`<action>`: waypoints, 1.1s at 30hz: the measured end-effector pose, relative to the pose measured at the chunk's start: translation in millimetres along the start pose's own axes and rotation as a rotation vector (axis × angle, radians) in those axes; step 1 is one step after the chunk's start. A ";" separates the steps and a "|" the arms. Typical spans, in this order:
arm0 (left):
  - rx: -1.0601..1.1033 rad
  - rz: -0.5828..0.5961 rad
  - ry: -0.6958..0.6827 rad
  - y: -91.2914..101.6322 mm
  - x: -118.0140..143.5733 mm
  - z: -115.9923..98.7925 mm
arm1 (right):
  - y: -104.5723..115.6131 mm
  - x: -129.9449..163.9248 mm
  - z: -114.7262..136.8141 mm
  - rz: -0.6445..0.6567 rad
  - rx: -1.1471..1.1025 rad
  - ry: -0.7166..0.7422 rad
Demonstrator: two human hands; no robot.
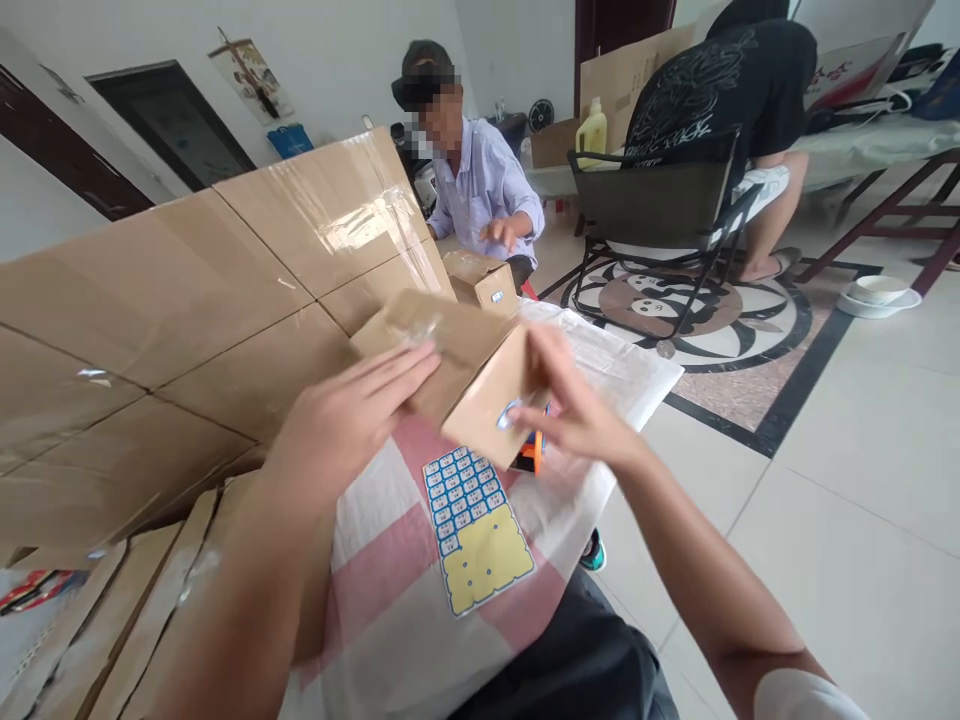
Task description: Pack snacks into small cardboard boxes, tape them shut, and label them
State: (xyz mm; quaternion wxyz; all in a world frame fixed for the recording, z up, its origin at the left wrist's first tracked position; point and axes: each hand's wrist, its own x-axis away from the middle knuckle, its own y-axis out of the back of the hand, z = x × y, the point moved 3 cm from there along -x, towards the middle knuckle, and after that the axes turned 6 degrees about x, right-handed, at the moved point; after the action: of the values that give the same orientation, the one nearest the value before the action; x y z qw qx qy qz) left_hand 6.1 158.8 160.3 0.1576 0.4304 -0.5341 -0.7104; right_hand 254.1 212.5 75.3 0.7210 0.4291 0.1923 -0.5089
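Observation:
A small cardboard box (pixel 442 350) with tape on its top sits tilted over the table in front of me. My left hand (pixel 352 410) rests on its top, fingers stretched out flat. On the end face is a small blue-and-white sticker (pixel 508 414). My right hand (pixel 574 400), slightly blurred, grips that end of the box, with a digit touching the sticker and other fingers around the far edge. Below the box lies a sheet of stickers (pixel 480 535), its lower part bare yellow backing. An orange-and-black item (pixel 534 452) is partly hidden behind the box.
Stacked cardboard boxes (pixel 225 270) form a wall at the left, with more boxes (pixel 150 590) nearer me. Across the table sits a person in a light shirt (pixel 487 180) beside another small box (pixel 480 280). Another person (pixel 720 100) sits in a black chair (pixel 656 205) behind.

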 end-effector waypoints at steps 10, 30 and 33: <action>0.142 0.093 0.020 -145.9 -182.3 4.0 | 54.5 -4.7 -187.6 -0.078 0.433 -0.430; 0.365 0.203 0.882 -158.2 169.8 -115.6 | -67.5 85.6 13.5 0.214 0.146 -0.805; 0.434 0.135 0.955 -160.1 179.4 -123.7 | -93.5 121.6 28.3 0.273 0.126 -0.982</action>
State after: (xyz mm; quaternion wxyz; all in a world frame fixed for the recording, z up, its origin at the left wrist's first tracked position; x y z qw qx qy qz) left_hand 36.4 19.9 -69.7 0.3360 0.6934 -0.5643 -0.2965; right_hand 215.2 109.6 -35.3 0.7590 0.2031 -0.2578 -0.5624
